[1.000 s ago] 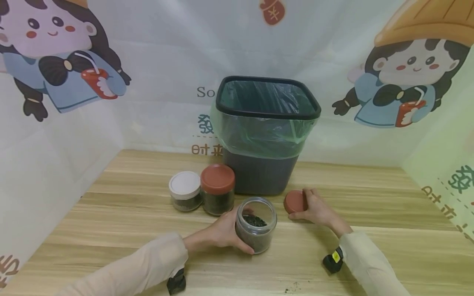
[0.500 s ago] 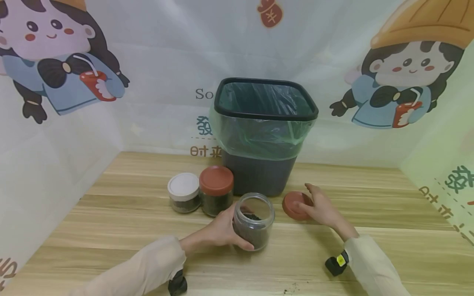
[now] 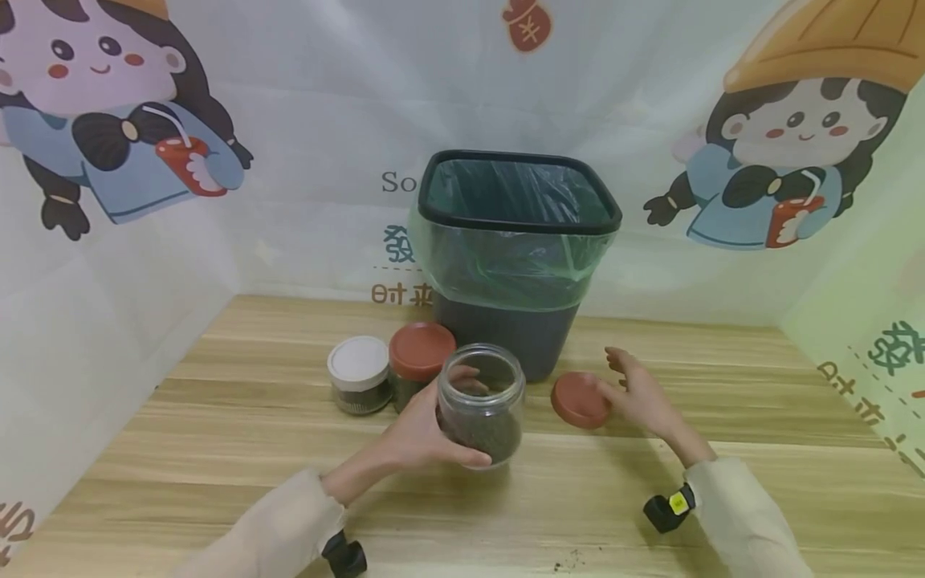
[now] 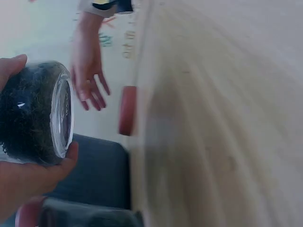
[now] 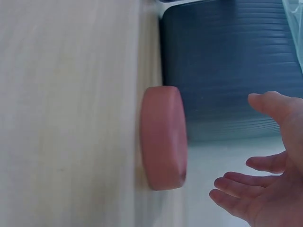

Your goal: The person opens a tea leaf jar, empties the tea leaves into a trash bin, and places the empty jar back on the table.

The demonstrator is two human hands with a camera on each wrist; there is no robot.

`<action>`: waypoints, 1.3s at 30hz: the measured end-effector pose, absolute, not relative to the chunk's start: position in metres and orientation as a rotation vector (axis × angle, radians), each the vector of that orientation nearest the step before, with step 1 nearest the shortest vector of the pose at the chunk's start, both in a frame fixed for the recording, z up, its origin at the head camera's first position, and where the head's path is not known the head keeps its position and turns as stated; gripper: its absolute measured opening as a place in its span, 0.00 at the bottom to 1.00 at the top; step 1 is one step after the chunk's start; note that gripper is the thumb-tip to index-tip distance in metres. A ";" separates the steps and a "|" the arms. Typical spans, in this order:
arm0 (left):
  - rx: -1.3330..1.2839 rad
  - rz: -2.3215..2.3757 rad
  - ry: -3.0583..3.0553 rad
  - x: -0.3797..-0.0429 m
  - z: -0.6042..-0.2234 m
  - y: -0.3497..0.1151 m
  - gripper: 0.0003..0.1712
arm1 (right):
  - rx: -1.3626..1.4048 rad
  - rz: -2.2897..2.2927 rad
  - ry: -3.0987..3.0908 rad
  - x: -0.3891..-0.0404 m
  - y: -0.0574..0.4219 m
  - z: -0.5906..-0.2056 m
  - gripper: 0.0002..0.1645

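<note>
Left hand grips a jar — right hand hovers, spread and empty, near a lid.

Loose lid right of jars

head: above fingers, facing forward-down | wrist views: close behind fingers, facing low across tabletop | shared by wrists: red lid, bin

Jar: clear glass or plastic, cannot tell which; smooth, glossy. Loose lid: smooth plastic, matt. Bin: plastic, ribbed wall, dull sheen. Liner: thin translucent plastic film, crinkled, shiny. Counter: wood-grain surface, smooth, satin. Backdrop: cloth-like sheet, softly creased.
</note>
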State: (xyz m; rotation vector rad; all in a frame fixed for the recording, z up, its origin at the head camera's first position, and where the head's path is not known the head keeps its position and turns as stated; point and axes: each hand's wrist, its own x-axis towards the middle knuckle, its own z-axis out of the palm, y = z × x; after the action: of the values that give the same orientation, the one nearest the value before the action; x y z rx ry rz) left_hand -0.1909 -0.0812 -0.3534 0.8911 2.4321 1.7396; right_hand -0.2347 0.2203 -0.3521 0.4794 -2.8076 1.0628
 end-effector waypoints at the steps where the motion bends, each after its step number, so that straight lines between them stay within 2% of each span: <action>1: 0.898 1.764 2.427 -0.191 -0.351 -0.083 0.49 | 0.481 1.085 -2.797 -0.235 0.220 -0.349 0.35; 7: 0.951 1.883 2.419 -0.192 -0.331 -0.098 0.53 | 0.455 1.137 -2.730 -0.243 0.219 -0.328 0.31; 10: 0.980 1.911 2.446 -0.195 -0.320 -0.108 0.51 | 0.414 1.125 -2.737 -0.249 0.220 -0.312 0.31; 19: 0.675 1.869 2.649 -0.208 -0.289 -0.142 0.50 | 0.389 1.196 -2.685 -0.267 0.218 -0.251 0.29; 31: 0.539 1.802 2.843 -0.231 -0.246 -0.173 0.55 | 0.358 1.325 -2.729 -0.279 0.198 -0.197 0.44; 39: 0.503 1.665 3.009 -0.246 -0.216 -0.175 0.56 | 0.301 0.889 -2.928 -0.282 0.182 -0.162 0.45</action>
State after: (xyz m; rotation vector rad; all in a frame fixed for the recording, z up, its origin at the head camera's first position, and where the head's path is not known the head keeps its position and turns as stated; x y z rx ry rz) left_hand -0.2465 -0.1750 -0.2158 0.5034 3.0091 1.6655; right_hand -0.2819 0.1815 -0.1623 0.3010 -2.9282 0.8888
